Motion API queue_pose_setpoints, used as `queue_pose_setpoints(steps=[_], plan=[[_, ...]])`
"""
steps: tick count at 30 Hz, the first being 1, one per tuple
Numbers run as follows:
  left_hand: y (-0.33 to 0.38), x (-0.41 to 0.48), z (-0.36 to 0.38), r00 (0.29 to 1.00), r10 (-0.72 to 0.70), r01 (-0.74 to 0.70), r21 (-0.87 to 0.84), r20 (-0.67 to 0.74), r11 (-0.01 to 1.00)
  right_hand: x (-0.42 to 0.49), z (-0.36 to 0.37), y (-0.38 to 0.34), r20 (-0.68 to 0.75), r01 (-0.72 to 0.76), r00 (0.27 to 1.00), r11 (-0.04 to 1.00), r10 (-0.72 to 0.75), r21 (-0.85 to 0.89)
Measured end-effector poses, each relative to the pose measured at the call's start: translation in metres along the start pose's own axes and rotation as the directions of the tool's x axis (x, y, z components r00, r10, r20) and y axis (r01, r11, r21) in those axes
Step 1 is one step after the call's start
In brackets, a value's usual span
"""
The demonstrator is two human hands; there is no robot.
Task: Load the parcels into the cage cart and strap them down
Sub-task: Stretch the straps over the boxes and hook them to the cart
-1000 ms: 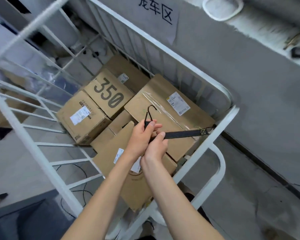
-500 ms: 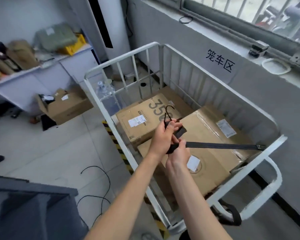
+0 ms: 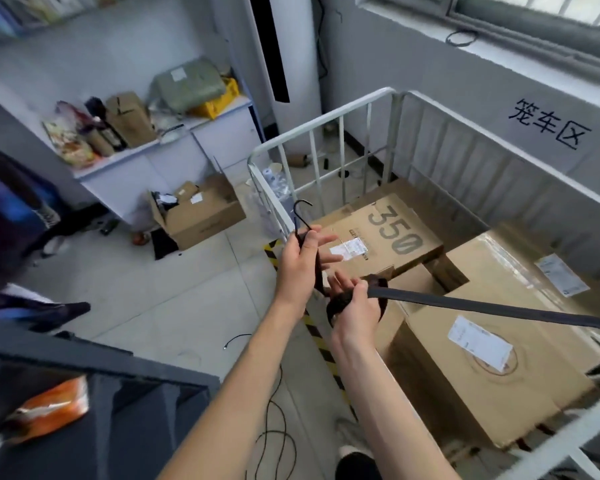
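A white cage cart point(image 3: 321, 128) stands against the wall and holds several cardboard parcels, among them one marked 350 point(image 3: 392, 233) and a large one with a white label point(image 3: 482, 379). A black strap point(image 3: 482, 306) runs taut from the right edge of the view across the parcels to my hands. My right hand point(image 3: 355, 315) grips the strap, with a slack loop wound around it. My left hand point(image 3: 300, 265) holds the strap's end just below its black metal hook point(image 3: 300, 211), which points up beside the cart's near rail.
An open cardboard box point(image 3: 201, 216) sits on the floor left of the cart, below a cluttered white counter point(image 3: 160, 147). Yellow-black hazard tape point(image 3: 321, 348) and a loose black cable point(image 3: 274, 431) lie on the tiled floor. A dark rack point(image 3: 94, 410) stands at lower left.
The view swung left and up, showing more of the room. My hands moved apart: the left lifted the hook end, and the right pulled the strap, which now loops around it.
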State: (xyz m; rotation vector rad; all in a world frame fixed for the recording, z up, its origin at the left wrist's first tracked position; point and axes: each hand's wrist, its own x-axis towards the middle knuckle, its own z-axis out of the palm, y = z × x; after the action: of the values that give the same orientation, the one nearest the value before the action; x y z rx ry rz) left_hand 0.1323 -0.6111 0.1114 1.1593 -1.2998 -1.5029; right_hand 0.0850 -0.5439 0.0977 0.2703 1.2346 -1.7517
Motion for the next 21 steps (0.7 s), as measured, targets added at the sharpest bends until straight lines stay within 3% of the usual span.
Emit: queue_pose_setpoints(steps=[6,13,21], plan=[[0.027,0.081,-0.059,0.997,0.083,-0.081,0.133,-0.007,0.988,0.054,0.073,0.034,-0.056,-0.01,0.998,0.996,0.015,0.09],[0.059,0.177,-0.16,0.983,0.128,-0.106,0.16,-0.131,0.981,0.096,0.214,0.084,0.096,-0.077,0.993,0.995,0.071,0.066],[0.099,0.303,-0.281,0.934,0.123,-0.138,-0.02,-0.334,0.99,0.146,0.339,0.125,0.1,-0.111,0.989,0.993,0.107,0.034]])
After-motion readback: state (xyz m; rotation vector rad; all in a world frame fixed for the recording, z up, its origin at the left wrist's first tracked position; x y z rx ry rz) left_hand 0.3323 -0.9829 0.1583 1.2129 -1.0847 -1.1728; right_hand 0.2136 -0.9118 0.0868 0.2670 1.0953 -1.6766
